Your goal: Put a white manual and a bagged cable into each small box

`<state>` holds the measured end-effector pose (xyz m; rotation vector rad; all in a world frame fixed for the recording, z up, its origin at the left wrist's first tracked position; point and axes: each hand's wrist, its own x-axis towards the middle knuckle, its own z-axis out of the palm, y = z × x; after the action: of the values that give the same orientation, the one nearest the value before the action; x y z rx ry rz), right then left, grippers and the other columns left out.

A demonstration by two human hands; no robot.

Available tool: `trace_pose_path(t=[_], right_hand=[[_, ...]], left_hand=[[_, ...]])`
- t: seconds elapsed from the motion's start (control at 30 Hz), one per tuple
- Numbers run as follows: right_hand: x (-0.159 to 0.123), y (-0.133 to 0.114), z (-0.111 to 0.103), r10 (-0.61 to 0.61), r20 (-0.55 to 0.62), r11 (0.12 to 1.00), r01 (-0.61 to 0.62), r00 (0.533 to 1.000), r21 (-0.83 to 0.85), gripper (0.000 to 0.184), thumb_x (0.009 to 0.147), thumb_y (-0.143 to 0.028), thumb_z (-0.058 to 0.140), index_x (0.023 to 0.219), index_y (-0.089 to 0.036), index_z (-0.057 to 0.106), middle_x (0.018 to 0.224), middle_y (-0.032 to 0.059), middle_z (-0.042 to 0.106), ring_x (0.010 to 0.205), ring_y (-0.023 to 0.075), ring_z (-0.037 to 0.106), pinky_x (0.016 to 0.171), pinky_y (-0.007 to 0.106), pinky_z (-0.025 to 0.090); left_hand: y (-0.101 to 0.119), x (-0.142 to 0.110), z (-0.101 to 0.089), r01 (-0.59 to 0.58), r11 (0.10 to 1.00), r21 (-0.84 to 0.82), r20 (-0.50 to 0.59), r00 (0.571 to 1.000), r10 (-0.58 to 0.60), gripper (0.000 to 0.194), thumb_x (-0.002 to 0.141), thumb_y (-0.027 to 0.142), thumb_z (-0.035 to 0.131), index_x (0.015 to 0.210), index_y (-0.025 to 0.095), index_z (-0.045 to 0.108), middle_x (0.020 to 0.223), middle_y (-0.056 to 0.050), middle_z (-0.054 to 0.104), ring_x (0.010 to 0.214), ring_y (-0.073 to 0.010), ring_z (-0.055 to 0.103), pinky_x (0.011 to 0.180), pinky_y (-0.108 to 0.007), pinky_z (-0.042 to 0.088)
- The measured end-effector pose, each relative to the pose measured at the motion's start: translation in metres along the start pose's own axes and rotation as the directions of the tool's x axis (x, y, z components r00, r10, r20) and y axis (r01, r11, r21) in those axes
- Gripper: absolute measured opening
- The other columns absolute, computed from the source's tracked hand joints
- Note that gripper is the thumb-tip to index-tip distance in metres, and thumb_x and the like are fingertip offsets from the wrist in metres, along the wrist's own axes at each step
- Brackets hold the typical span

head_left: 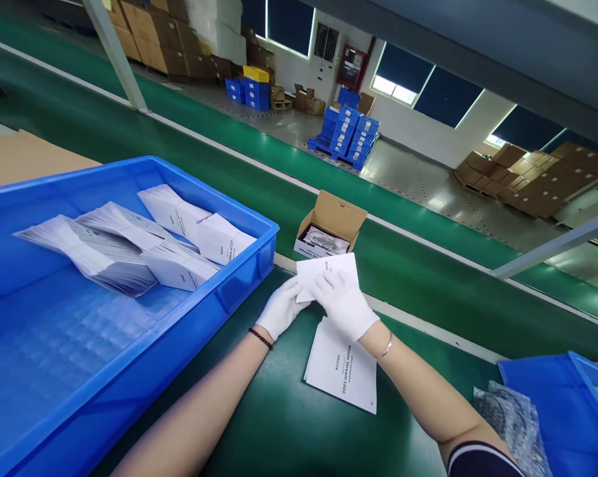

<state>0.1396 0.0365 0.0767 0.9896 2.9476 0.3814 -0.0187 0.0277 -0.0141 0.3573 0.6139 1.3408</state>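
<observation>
Booklets (339, 371) lie stacked on the table (269, 414); beyond them, left hand (281, 309) and right hand (344, 306) together hold a white leaflet (309, 273), likely light, bendy and slippery, best pinched along its edges, just in front of the open box (341, 214).

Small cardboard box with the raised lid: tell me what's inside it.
A crinkled plastic bag lies at the top of the small cardboard box. Whatever sits beneath the bag is covered and cannot be seen.
</observation>
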Motion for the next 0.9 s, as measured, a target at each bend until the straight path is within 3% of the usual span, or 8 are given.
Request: trace_pose_path(t=[0.2,0.3,0.37,0.43,0.57,0.67,0.8,0.9], right_hand=[[0.044,0.051,-0.006,0.310,-0.195,0.950,-0.310,0.931,0.031,0.045,0.098,-0.008,0.028,0.135,-0.011,0.055,0.137,0.0181,0.056,0.130,0.0303,0.044,0.106,0.044,0.035],[0.069,0.066,0.016,0.470,0.013,0.877,-0.469,0.882,0.103,0.044,0.103,-0.025,0.034,0.141,-0.008,0.049,0.147,0.0190,0.047,0.139,0.0338,0.036,0.111,0.048,0.030],[0.076,0.065,0.034,0.525,0.163,0.821,-0.548,0.835,0.161,0.058,0.103,-0.045,0.039,0.147,-0.007,0.042,0.154,0.0191,0.039,0.143,0.0359,0.029,0.114,0.049,0.026],[0.071,0.057,0.045,0.552,0.154,0.800,-0.573,0.819,0.180,0.067,0.100,-0.051,0.045,0.150,-0.006,0.036,0.157,0.0197,0.034,0.146,0.0362,0.024,0.116,0.050,0.023],[0.019,0.018,0.035,0.466,-0.039,0.875,-0.454,0.884,0.168,0.051,0.097,-0.038,0.054,0.141,-0.011,0.048,0.152,0.0192,0.042,0.142,0.0338,0.032,0.114,0.048,0.027],[-0.045,-0.024,0.022,0.302,0.070,0.921,-0.310,0.951,0.237,0.052,0.090,-0.047,0.064,0.133,-0.018,0.056,0.142,0.0162,0.053,0.134,0.0345,0.042,0.110,0.050,0.035],[-0.120,-0.070,0.019,0.278,0.250,0.895,-0.345,0.928,0.282,0.095,0.062,-0.060,0.085,0.138,-0.015,0.053,0.144,0.0214,0.050,0.134,0.0445,0.041,0.105,0.060,0.041],[-0.152,-0.082,0.018,0.333,0.284,0.849,-0.417,0.899,0.325,0.065,0.079,-0.039,0.078,0.136,-0.015,0.056,0.140,0.0179,0.055,0.132,0.0367,0.049,0.104,0.052,0.047]], left_hand=[[0.006,-0.004,0.001,0.091,0.991,-0.095,-0.130,0.986,-0.103,0.032,0.092,0.019,0.055,0.121,0.010,0.062,0.109,-0.016,0.068,0.085,-0.0192,0.069,0.073,-0.027,0.055],[0.005,-0.005,0.003,0.101,0.992,-0.071,-0.120,0.987,-0.109,0.031,0.091,0.018,0.057,0.120,0.010,0.063,0.108,-0.016,0.068,0.088,-0.0198,0.068,0.077,-0.027,0.054],[0.005,-0.005,0.003,0.103,0.992,-0.069,-0.104,0.988,-0.110,0.031,0.089,0.018,0.060,0.118,0.010,0.064,0.108,-0.015,0.068,0.088,-0.0198,0.068,0.076,-0.027,0.054],[0.004,-0.004,0.002,0.110,0.992,-0.065,-0.101,0.988,-0.116,0.032,0.088,0.018,0.061,0.119,0.010,0.063,0.108,-0.015,0.068,0.088,-0.0196,0.068,0.076,-0.026,0.054],[0.003,-0.002,0.001,0.108,0.993,-0.048,-0.101,0.988,-0.113,0.031,0.090,0.017,0.060,0.120,0.010,0.063,0.106,-0.015,0.068,0.087,-0.0193,0.068,0.076,-0.027,0.055],[0.000,0.000,-0.002,0.100,0.994,-0.045,-0.093,0.990,-0.104,0.029,0.091,0.017,0.058,0.118,0.010,0.064,0.108,-0.015,0.068,0.088,-0.0192,0.068,0.077,-0.027,0.055],[-0.004,0.002,-0.006,0.096,0.995,-0.029,-0.077,0.992,-0.098,0.029,0.090,0.019,0.059,0.118,0.012,0.065,0.110,-0.015,0.067,0.091,-0.0197,0.068,0.079,-0.028,0.054],[-0.006,0.001,-0.006,0.096,0.995,-0.002,-0.070,0.993,-0.096,0.030,0.090,0.020,0.060,0.118,0.012,0.065,0.113,-0.015,0.067,0.092,-0.0197,0.067,0.082,-0.029,0.053]])
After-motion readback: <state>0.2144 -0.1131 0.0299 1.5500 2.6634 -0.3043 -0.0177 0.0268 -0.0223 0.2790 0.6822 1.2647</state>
